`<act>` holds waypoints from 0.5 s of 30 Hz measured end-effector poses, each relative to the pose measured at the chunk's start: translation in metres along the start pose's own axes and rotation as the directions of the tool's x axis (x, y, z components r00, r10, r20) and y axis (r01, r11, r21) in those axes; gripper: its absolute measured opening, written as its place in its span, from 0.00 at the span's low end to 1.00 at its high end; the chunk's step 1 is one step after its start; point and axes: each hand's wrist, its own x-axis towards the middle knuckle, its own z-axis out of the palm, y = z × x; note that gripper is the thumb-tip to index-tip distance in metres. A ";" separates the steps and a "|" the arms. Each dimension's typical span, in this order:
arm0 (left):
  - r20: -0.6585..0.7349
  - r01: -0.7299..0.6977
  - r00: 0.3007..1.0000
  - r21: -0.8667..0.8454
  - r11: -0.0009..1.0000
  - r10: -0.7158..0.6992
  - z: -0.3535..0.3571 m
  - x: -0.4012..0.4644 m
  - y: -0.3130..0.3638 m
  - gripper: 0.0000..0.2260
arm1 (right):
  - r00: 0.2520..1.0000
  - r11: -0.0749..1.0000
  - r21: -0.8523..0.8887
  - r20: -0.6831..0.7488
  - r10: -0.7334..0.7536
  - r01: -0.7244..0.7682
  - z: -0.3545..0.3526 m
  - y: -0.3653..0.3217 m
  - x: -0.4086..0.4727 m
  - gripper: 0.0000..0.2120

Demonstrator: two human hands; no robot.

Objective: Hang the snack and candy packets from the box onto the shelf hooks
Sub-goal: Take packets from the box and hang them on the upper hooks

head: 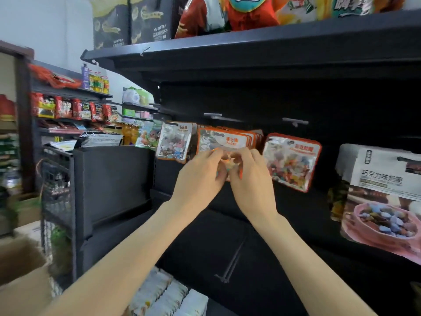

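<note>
Both my hands are raised to the black shelf's hook row. My left hand (201, 176) and my right hand (250, 176) together pinch an orange-edged candy packet (230, 161), mostly hidden by my fingers, in front of a stack of orange-edged packets (225, 139) hanging on a hook. To the left hangs a clear packet with a cartoon figure (174, 142). On the right hangs another orange-edged candy packet (292, 161), tilted. Two bare hooks (213, 115) (295, 121) jut out above the row.
A large chocolate-candy bag (382, 201) hangs at the far right. Pale packets (164, 295) lie low at the bottom centre, next to a cardboard box (25, 290) at bottom left. A black shelf board (250, 45) overhangs above. Stocked shelves (68, 110) run along the left.
</note>
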 end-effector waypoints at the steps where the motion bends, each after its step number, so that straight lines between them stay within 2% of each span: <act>1: -0.004 0.036 0.999 0.042 0.998 -0.036 -0.011 -0.007 -0.017 0.11 | 0.999 0.999 0.015 0.042 -0.034 0.033 0.015 -0.007 -0.006 0.09; 3: -0.009 0.118 0.993 0.112 0.987 -0.117 -0.036 -0.021 -0.056 0.10 | 0.995 0.995 0.082 0.087 -0.057 0.050 0.044 -0.032 -0.008 0.08; 6: -0.013 0.221 0.974 0.222 0.950 -0.224 -0.078 -0.048 -0.126 0.10 | 0.969 0.990 0.127 0.231 -0.086 0.057 0.105 -0.088 -0.006 0.10; 10: 0.023 0.353 0.924 0.333 0.874 -0.382 -0.131 -0.094 -0.222 0.09 | 0.932 0.978 0.194 0.336 -0.137 0.074 0.185 -0.157 -0.020 0.10; 12: 0.043 0.426 0.880 0.370 0.826 -0.473 -0.163 -0.122 -0.272 0.08 | 0.902 0.974 0.215 0.403 -0.153 0.069 0.238 -0.200 -0.032 0.10; 15: 0.050 0.569 0.766 0.409 0.713 -0.640 -0.205 -0.170 -0.343 0.08 | 0.824 0.965 0.250 0.529 -0.202 0.075 0.317 -0.259 -0.057 0.09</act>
